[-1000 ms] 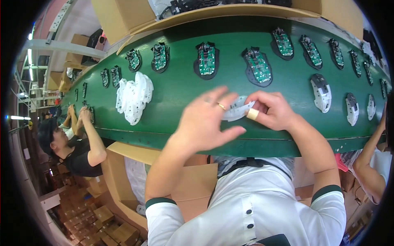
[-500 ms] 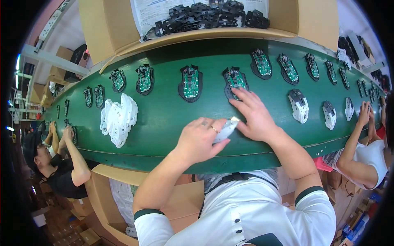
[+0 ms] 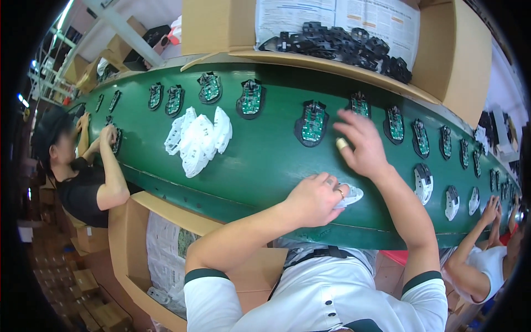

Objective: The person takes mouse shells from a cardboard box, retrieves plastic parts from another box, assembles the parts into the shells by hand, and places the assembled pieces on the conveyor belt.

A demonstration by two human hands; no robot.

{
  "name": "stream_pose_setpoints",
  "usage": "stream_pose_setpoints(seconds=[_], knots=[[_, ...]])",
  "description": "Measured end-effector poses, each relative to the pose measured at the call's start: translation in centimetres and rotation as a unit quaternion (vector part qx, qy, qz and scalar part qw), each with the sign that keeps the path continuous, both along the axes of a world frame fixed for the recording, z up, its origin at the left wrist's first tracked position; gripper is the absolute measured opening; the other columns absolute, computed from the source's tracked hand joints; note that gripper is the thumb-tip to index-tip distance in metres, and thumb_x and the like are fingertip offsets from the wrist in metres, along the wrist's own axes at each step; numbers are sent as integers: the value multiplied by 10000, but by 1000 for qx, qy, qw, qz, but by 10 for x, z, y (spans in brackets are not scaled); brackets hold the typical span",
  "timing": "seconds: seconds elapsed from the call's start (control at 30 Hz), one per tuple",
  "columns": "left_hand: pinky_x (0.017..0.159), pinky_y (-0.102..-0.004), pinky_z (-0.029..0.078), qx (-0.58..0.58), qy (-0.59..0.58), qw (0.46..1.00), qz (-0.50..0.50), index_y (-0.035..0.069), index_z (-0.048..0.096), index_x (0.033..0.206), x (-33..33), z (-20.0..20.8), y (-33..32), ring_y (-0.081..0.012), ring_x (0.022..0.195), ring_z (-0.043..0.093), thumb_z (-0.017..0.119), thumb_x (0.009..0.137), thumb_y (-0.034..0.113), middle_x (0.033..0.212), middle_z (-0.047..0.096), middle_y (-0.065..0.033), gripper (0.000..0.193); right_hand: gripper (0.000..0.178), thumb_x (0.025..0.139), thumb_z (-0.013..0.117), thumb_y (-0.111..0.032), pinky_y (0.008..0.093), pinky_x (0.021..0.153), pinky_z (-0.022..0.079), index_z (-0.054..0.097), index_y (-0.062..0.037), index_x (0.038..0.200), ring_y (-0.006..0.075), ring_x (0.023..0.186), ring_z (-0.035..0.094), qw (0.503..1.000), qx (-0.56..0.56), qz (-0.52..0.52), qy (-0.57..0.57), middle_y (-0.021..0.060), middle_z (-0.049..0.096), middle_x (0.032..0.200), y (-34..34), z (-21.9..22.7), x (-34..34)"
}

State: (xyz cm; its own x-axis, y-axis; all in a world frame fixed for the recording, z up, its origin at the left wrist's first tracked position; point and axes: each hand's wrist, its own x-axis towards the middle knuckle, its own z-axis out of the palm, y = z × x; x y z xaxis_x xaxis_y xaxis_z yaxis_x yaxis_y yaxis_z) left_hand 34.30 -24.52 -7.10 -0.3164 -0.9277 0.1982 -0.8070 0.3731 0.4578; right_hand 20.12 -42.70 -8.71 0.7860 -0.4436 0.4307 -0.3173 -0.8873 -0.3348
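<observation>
My left hand (image 3: pixel 316 200) is closed around a white plastic mouse shell (image 3: pixel 353 195), low over the near part of the green work surface (image 3: pixel 265 160). To its right, my right hand (image 3: pixel 362 145) reaches forward with fingers apart and nothing in it; a pale cover wraps its thumb. Its fingertips overlap the near end of a black mouse base with a green circuit board (image 3: pixel 360 104); whether they touch it I cannot tell. Another mouse base (image 3: pixel 312 123) lies just left of that hand. A pile of white mouse shells (image 3: pixel 198 138) sits farther left.
More mouse bases (image 3: pixel 420 138) line the surface on both sides. Black-and-white shells (image 3: pixel 423 183) lie at right. An open carton (image 3: pixel 459 52) of black plastic parts (image 3: pixel 337 47) stands behind; another carton (image 3: pixel 128 249) is at lower left. Co-workers (image 3: pixel 83 171) work at both sides.
The view has turned, so the scene sits tilted and mostly shifted right. My right hand has drawn away from the white shell, its fingers spread wider. My left hand keeps the shell.
</observation>
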Motion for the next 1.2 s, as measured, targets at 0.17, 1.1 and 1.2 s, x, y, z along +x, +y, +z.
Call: stream_pose_setpoints(seconds=[0.17, 1.1, 1.2], knots=[[857, -446, 569, 1, -20, 999, -28, 80, 693, 1200, -3, 4, 13, -335, 1009, 676, 800, 836, 286, 1077, 672, -155, 432, 477, 826, 783, -183, 519, 1126, 478, 693, -62, 1279, 379, 1314, 608, 994, 27, 97, 42, 176, 660, 1386, 23, -1, 39], [959, -461, 519, 66, -11, 993, -100, 157, 755, 1227, 1, 21, 16, -318, 1168, 639, 827, 826, 336, 1212, 661, -151, 445, 219, 935, 574, -59, 523, 917, 564, 753, -63, 1061, 443, 1079, 712, 939, -37, -263, 218, 260, 740, 1157, -247, 86, 101], [966, -463, 518, 68, -3, 992, -109, 194, 768, 1215, 2, 22, 13, -313, 1173, 638, 830, 823, 338, 1205, 672, -137, 423, 208, 1012, 588, -97, 460, 909, 566, 744, -63, 1146, 378, 1041, 731, 964, -26, -265, 17, 225, 755, 1126, -241, 101, 82]])
